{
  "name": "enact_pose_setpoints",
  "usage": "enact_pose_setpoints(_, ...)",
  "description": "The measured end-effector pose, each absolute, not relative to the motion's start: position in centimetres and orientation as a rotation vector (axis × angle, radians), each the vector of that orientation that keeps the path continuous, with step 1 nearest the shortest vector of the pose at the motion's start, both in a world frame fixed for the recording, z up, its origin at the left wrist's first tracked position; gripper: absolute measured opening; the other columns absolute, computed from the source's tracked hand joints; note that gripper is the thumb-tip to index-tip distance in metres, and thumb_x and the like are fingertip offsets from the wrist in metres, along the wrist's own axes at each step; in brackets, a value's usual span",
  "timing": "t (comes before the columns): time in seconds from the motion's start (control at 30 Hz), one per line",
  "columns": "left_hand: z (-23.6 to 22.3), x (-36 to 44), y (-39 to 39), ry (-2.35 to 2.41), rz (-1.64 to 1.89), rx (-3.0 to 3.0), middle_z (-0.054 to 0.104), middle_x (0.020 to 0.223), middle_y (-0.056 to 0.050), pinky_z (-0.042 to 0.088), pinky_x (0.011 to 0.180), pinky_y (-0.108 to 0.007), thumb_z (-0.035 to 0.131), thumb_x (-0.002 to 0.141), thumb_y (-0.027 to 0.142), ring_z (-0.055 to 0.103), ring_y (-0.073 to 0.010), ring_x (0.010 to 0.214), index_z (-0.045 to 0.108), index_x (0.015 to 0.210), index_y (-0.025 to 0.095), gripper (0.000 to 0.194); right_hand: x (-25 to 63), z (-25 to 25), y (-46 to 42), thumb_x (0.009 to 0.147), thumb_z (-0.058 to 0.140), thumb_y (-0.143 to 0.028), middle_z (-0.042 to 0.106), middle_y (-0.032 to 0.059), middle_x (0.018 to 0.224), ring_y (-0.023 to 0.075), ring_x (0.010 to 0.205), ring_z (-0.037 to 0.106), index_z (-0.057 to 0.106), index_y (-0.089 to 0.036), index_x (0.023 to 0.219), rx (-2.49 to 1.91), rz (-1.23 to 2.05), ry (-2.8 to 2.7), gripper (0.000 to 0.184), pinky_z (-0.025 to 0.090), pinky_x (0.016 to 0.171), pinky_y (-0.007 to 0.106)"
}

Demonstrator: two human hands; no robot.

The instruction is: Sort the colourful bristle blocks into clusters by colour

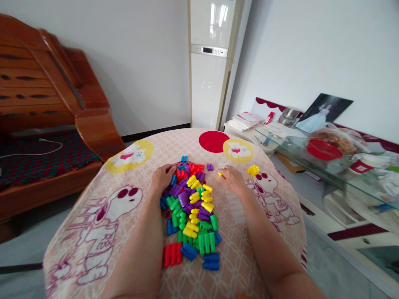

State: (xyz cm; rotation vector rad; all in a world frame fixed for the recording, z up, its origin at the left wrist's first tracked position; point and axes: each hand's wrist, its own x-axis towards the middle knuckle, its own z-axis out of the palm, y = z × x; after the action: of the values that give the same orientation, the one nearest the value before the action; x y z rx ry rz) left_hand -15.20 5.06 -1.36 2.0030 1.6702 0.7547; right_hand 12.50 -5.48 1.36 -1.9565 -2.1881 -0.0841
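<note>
A heap of coloured plastic bullet-shaped blocks (191, 211) lies in the middle of a table covered by a pink cartoon-print cloth (102, 232). My left hand (162, 176) rests at the heap's upper left edge, fingers curled against red and purple pieces. On the right side of the heap, my right hand (232, 179) pinches a small yellow block (220, 174) at its fingertips. A cluster of joined yellow blocks (253, 170) sits apart, just right of that hand. A loose purple piece (210, 167) and a blue piece (183, 158) lie at the far edge of the heap.
A wooden sofa (46, 104) with a dark cushion stands to the left. A tall white air conditioner (209, 62) fills the corner. On the right, a glass-topped cabinet (327, 166) carries a red bowl (324, 150), papers, a framed photo and bags.
</note>
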Motion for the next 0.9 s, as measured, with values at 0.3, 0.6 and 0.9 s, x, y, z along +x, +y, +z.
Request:
enact_pose_setpoints(0.3, -1.5, -15.3, 5.1, 1.656, 0.779, 2.005, 0.074, 0.108, -0.009, 0.048, 0.084, -0.028, 0.043, 0.088, 0.037, 0.066, -0.0227, 0.098, 0.072, 0.112, 0.018, 0.042, 14.6, 3.1, -6.4, 0.092, 0.046, -0.022, 0.069, 0.0089, 0.081, 0.0176, 0.078, 0.059, 0.07, -0.017, 0.078, -2.029, -0.062, -2.15, 0.029, 0.036, 0.07, 0.026)
enact_pose_setpoints(0.6, -1.6, -15.3, 5.1, 1.658, 0.775, 1.996, 0.074, 0.109, -0.007, 0.048, 0.086, -0.028, 0.044, 0.087, 0.037, 0.066, -0.0218, 0.098, 0.071, 0.113, 0.02, 0.041, 16.2, 2.7, -6.0, 0.081, 0.055, -0.014, 0.073, 0.0057, 0.082, 0.0153, 0.074, 0.062, 0.072, -0.017, 0.08, -2.064, -0.065, -1.818, 0.018, 0.038, 0.066, 0.024)
enact_pose_setpoints(0.9, -1.3, -15.2, 5.0, 1.672, 0.768, 1.977, 0.074, 0.109, -0.007, 0.048, 0.085, -0.028, 0.045, 0.086, 0.034, 0.066, -0.0225, 0.099, 0.072, 0.111, 0.02, 0.04, 21.9, 3.2, -7.5, 0.076, 0.055, -0.014, 0.074, 0.0062, 0.079, 0.016, 0.073, 0.063, 0.074, -0.018, 0.074, -2.255, -0.218, -1.656, 0.019, 0.039, 0.067, 0.025)
